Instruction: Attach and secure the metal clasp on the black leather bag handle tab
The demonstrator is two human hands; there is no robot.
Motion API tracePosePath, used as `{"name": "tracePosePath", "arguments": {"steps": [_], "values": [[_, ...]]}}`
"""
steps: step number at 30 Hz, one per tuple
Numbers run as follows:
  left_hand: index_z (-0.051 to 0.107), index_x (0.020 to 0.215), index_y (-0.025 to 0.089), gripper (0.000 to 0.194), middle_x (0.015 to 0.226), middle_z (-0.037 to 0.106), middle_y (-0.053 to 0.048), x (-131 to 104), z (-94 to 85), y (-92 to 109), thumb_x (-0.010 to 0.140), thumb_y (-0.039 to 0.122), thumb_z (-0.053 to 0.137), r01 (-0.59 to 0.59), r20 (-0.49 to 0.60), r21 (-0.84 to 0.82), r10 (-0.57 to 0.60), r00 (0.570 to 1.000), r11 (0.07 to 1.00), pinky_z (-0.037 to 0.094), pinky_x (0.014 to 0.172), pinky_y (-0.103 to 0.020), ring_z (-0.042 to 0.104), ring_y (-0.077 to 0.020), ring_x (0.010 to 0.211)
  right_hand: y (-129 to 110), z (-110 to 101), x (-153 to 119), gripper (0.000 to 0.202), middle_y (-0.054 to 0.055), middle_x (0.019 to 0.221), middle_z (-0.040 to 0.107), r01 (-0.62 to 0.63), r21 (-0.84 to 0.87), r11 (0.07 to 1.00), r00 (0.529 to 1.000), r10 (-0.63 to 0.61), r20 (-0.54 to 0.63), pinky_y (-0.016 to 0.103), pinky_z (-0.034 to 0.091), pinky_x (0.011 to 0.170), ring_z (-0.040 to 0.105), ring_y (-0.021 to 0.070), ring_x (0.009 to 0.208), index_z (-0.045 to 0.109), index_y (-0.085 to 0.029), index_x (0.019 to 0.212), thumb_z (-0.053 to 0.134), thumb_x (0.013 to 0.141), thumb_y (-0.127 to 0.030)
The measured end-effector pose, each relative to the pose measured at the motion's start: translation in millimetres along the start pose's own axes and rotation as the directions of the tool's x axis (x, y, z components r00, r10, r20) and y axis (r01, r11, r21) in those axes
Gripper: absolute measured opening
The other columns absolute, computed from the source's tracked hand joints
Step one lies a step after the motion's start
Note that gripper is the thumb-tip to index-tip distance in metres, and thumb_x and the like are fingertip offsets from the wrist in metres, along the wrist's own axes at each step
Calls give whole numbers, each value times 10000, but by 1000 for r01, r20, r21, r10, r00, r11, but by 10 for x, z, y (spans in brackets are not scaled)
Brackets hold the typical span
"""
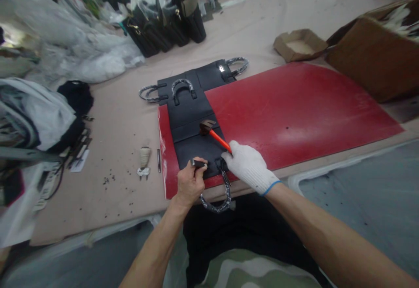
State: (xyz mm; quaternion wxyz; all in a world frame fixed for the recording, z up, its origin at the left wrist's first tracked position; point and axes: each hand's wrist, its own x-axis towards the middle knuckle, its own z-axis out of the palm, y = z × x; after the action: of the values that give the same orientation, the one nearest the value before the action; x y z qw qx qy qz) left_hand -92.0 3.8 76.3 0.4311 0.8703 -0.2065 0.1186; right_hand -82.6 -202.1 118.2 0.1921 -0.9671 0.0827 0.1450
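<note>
My right hand (248, 164), in a white knit glove, grips a hammer (220, 139) by its orange handle. The dark hammer head hangs over a black leather bag panel (193, 146). Bare-skinned, my left hand (190, 183) is closed round a short dark metal punch (199, 164) at the panel's near edge; its tip is hard to make out. A grey braided handle (218, 208) loops off that edge toward me, between my hands. Beyond, another black bag piece (212, 78) with similar handles lies flat.
A red mat (304, 113) lies beneath the panel and stretches right. On the left are a cord-wrapped tool (144, 162), a small metal rod (159, 160) and scattered black bits. Black bags (170, 26) stand at the back; cardboard boxes (373, 56) stand at the right.
</note>
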Motion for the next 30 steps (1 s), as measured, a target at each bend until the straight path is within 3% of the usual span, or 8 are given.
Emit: {"name": "tracePosePath", "arguments": {"steps": [8, 12, 16, 19, 22, 24, 27, 30], "values": [[623, 1036, 206, 121, 937, 749, -42, 42, 1, -41, 958, 187, 533, -18, 79, 2, 17, 997, 1000, 582, 769, -270, 733, -178, 836, 130, -109, 27, 268, 41, 758, 652, 110, 180, 978, 994, -108, -23, 279, 329, 599, 620, 191, 709, 576, -193, 856, 501, 1031, -381], [601, 1058, 211, 127, 950, 749, -49, 31, 26, -54, 962, 181, 523, -33, 79, 12, 32, 996, 999, 579, 786, -285, 740, -193, 867, 109, -476, -113, 332, -9, 710, 568, 220, 258, 941, 974, -199, -108, 265, 327, 593, 549, 150, 654, 477, -217, 781, 389, 1073, -349], [592, 1042, 219, 128, 927, 740, -48, 33, 47, -54, 957, 161, 515, -36, 93, 7, 36, 995, 999, 570, 759, -278, 734, -192, 843, 24, -913, -487, 370, -40, 671, 513, 450, 397, 800, 883, -333, -331, 274, 302, 564, 499, 142, 575, 448, -232, 797, 381, 1081, -458], [593, 1049, 218, 153, 937, 741, -49, 29, 74, -67, 946, 138, 514, -58, 69, 13, 57, 996, 998, 571, 760, -278, 739, -195, 854, 44, -965, -735, 342, -29, 662, 543, 517, 282, 808, 839, -413, -354, 284, 272, 548, 511, 149, 541, 474, -228, 828, 381, 1076, -446], [603, 1039, 212, 155, 925, 745, -53, 18, 100, -78, 939, 130, 518, -83, 46, 33, 82, 996, 996, 569, 744, -278, 744, -201, 836, 92, -914, -836, 259, 24, 680, 619, 488, -3, 873, 851, -476, -224, 297, 240, 542, 569, 185, 547, 517, -217, 850, 416, 1044, -355], [606, 1034, 211, 152, 918, 744, -53, 13, 103, -76, 940, 131, 518, -88, 51, 24, 87, 995, 996, 565, 744, -274, 743, -199, 827, 68, -1001, -881, 233, 39, 673, 638, 485, -109, 868, 845, -497, -200, 298, 239, 529, 589, 199, 537, 535, -215, 845, 443, 1031, -322], [605, 1043, 214, 153, 929, 740, -52, 16, 95, -73, 944, 144, 512, -61, 71, -17, 62, 996, 998, 562, 765, -271, 739, -194, 844, -38, -1287, -998, 284, -4, 633, 594, 572, 11, 821, 744, -512, -430, 282, 276, 483, 558, 166, 482, 527, -229, 842, 439, 1071, -374], [607, 1040, 215, 144, 941, 740, -57, 37, 94, -83, 945, 166, 509, -24, 80, -57, 29, 996, 998, 564, 782, -285, 737, -203, 863, -61, -1384, -1096, 292, -15, 673, 604, 636, 154, 756, 639, -404, -655, 273, 360, 471, 561, 150, 477, 570, -233, 940, 421, 1101, -426]]}}
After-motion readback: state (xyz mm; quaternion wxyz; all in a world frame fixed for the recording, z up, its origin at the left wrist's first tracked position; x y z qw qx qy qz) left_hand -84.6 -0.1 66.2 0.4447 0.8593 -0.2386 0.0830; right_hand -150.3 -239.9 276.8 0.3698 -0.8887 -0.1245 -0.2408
